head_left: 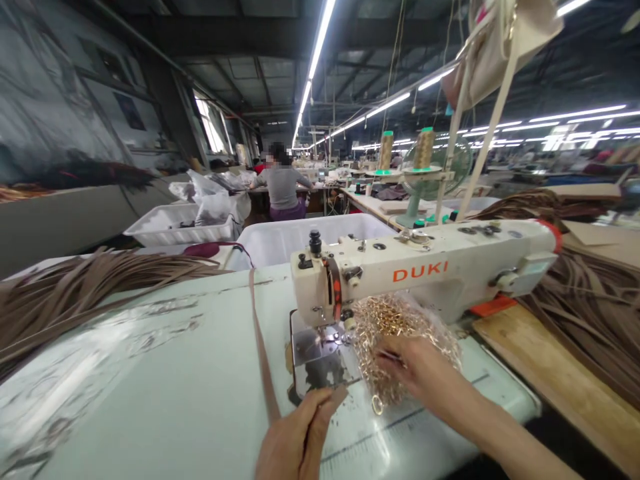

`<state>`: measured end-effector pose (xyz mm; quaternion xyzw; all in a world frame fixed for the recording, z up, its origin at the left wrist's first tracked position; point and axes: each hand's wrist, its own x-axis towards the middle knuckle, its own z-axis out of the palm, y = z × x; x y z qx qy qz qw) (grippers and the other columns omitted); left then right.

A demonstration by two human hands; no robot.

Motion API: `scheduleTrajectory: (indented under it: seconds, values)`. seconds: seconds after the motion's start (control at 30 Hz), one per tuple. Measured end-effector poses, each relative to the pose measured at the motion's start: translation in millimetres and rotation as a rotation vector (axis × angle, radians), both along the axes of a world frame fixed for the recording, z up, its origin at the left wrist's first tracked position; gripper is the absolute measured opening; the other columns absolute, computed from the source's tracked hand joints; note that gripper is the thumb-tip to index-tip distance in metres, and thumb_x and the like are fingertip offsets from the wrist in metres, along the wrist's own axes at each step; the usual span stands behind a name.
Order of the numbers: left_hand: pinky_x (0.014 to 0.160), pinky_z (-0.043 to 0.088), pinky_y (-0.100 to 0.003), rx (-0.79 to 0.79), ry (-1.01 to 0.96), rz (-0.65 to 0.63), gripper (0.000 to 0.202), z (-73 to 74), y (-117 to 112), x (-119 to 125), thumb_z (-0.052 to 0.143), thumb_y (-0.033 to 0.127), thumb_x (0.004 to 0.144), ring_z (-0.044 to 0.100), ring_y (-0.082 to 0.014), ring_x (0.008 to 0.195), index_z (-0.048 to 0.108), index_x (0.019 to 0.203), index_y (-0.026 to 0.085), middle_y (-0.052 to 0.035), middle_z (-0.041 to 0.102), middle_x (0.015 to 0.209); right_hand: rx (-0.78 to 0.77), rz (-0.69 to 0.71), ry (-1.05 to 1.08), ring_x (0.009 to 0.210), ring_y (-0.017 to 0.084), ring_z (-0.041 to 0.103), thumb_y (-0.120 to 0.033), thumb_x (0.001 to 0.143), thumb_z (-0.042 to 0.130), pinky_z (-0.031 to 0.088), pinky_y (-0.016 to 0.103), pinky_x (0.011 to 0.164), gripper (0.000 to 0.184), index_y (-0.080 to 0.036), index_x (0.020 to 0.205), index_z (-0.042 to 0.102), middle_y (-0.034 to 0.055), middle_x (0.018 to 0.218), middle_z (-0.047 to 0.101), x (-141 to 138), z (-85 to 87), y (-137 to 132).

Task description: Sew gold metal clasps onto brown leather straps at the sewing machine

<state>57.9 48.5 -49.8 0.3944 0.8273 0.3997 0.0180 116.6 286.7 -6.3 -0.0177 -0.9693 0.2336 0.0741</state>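
My left hand (303, 433) is closed at the front of the sewing machine bed, pinching a brown strap (261, 340). The strap runs from the hand up the left of the needle plate (317, 363), and a short end pokes out past my fingertips. My right hand (413, 367) reaches into a clear plastic bag of gold metal hardware (390, 313) under the machine arm. Its fingers are bent together around a small dark item too unclear to name. One gold ring (377, 405) lies at the bag's near edge. The white sewing machine (420, 267) stands just beyond both hands.
Bundles of brown straps lie on the left (100, 280) and on the right (575, 307). A white tub (310, 230) stands behind the machine, another tub (185, 227) farther left. Thread cones (424, 150) rise behind. A person in grey (287, 190) sits farther back. A wooden board (550, 373) lies right.
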Motion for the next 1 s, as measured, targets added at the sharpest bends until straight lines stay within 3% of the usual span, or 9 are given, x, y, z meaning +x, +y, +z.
scheduleTrajectory:
  seconds: [0.13,0.37,0.5,0.6,0.7,0.8,0.9,1.0]
  values:
    - [0.064,0.047,-0.013,0.028,-0.011,0.048,0.022,-2.9,3.0,8.7,0.035,0.032,0.097,0.068,-0.0095,0.077,0.053,0.109,0.032,0.0089,0.07,0.089,-0.226,0.021,0.127,0.077,0.014,0.059,-0.018,0.089,0.05,0.041,0.023,0.069,0.016,-0.025,0.091,0.065,-0.0016,0.084,0.063,26.0,-13.0,-37.8]
    - [0.066,0.048,-0.019,-0.012,0.09,0.13,0.025,-4.8,-2.0,19.4,0.031,0.032,0.097,0.068,-0.0136,0.076,0.053,0.109,0.031,0.0052,0.069,0.082,-0.355,0.071,0.223,0.077,0.012,0.06,-0.022,0.091,0.051,0.045,0.022,0.07,0.012,-0.025,0.093,0.062,-0.002,0.085,0.063,32.9,-16.7,-65.4]
    - [0.062,0.045,-0.02,-0.046,0.107,0.155,0.024,0.9,-5.4,23.2,0.031,0.032,0.098,0.068,-0.0146,0.069,0.053,0.108,0.03,0.0046,0.068,0.074,-0.35,0.068,0.374,0.08,0.013,0.06,-0.018,0.092,0.047,0.048,0.022,0.072,0.015,-0.023,0.101,0.058,0.0017,0.088,0.062,36.5,-24.9,-75.5]
    - [0.064,0.045,-0.02,-0.047,0.034,0.125,0.023,5.9,-6.6,23.7,0.031,0.033,0.098,0.068,-0.0151,0.073,0.052,0.107,0.029,0.0037,0.068,0.08,-0.273,0.115,0.496,0.084,0.014,0.061,-0.009,0.089,0.045,0.05,0.022,0.074,0.029,-0.022,0.113,0.054,0.0046,0.093,0.062,38.6,-36.6,-79.4]
    - [0.061,0.045,-0.021,-0.071,-0.053,0.125,0.023,11.4,-6.0,23.2,0.029,0.034,0.097,0.066,-0.0155,0.066,0.05,0.104,0.026,0.0036,0.065,0.071,-0.157,0.161,0.524,0.092,0.016,0.062,-0.004,0.086,0.045,0.052,0.023,0.077,0.039,-0.02,0.121,0.051,0.0079,0.102,0.063,39.0,-45.5,-81.3]
    - [0.056,0.044,-0.02,-0.072,-0.084,0.157,0.029,16.0,-5.7,22.4,0.029,0.034,0.097,0.064,-0.0154,0.063,0.044,0.119,0.024,0.0041,0.064,0.067,-0.112,0.201,0.606,0.104,0.018,0.06,-0.003,0.084,0.05,0.05,0.022,0.087,0.042,-0.02,0.123,0.051,0.0097,0.116,0.061,36.5,-46.8,-84.3]
    - [0.067,0.045,-0.018,-0.008,-0.114,0.063,0.032,20.9,-8.1,19.5,0.032,0.036,0.097,0.065,-0.0129,0.075,0.044,0.126,0.031,0.003,0.068,0.091,-0.318,0.245,0.584,0.099,0.017,0.063,-0.009,0.086,0.053,0.05,0.02,0.086,0.027,-0.02,0.11,0.058,0.0077,0.111,0.065,31.6,-40.3,-87.3]
    - [0.069,0.044,-0.016,0.03,-0.221,-0.125,0.029,27.3,-13.3,13.6,0.036,0.037,0.096,0.063,-0.0102,0.072,0.05,0.121,0.032,0.0036,0.068,0.098,-0.702,0.231,0.386,0.088,0.017,0.065,-0.021,0.09,0.054,0.051,0.022,0.079,0.008,-0.02,0.09,0.062,0.0058,0.096,0.069,26.2,-32.4,-86.3]
